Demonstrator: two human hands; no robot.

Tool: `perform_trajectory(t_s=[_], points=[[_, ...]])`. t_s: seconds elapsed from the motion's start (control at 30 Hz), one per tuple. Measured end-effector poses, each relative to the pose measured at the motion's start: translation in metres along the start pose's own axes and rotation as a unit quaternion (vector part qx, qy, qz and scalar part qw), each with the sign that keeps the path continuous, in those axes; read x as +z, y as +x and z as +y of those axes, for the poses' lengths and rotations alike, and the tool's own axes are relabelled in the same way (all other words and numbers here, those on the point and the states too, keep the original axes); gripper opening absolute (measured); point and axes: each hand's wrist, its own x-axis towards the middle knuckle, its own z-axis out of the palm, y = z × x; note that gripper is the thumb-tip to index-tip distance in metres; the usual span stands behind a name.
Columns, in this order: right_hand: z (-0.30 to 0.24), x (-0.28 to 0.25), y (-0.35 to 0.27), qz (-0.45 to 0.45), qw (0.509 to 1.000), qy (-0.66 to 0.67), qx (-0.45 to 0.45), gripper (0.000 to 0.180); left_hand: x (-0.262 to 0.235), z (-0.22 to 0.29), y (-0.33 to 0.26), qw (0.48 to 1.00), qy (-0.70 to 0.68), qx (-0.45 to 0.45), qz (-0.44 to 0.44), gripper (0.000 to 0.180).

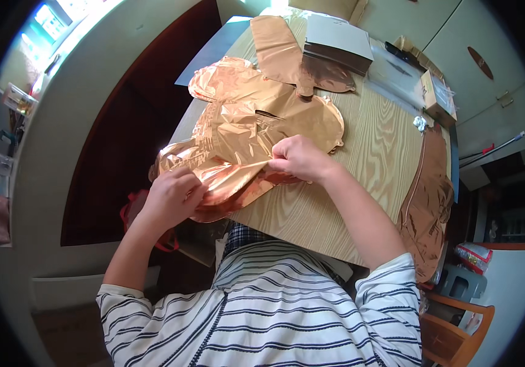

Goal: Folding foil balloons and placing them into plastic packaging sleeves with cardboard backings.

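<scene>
A large, flat foil balloon [232, 125] in shiny copper-gold lies crumpled across the wooden table, its near edge bunched up. My right hand [299, 160] pinches a raised fold of the foil near the middle of that edge. At the balloon's near left edge, my left hand [174, 194] has its fingers curled over the foil, gripping it. A taut crease runs between the two hands. Another flat foil piece [278, 49], matte copper, lies at the far side and runs under a box.
A white-topped box [337, 40] stands at the table's far side. At the right edge, a brown foil piece [424, 202] hangs over the wooden table [366, 131], near a small cardboard box [438, 101]. A wooden chair [458, 330] stands at lower right.
</scene>
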Motion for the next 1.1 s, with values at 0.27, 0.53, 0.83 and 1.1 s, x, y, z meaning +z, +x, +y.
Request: perform_trajectory(t_s=[0.27,0.53,0.83,1.1], points=[[-0.010,0.017,-0.003,0.101,0.967,-0.218,-0.081,0.010,0.003,0.021,0.007,0.993,0.068,0.093,0.000,0.015],[-0.062,0.055,0.019,0.257,0.936,-0.122,-0.208,0.011,-0.006,0.050,0.022,0.917,0.183,0.196,0.296,0.015],[-0.066,-0.007,0.030,0.257,0.948,0.104,-0.159,0.025,0.054,0.009,0.023,0.979,0.100,0.170,0.042,0.052],[-0.064,-0.022,-0.135,0.171,0.932,-0.163,-0.274,0.017,0.052,-0.023,0.033,0.995,0.020,0.097,-0.003,0.068]])
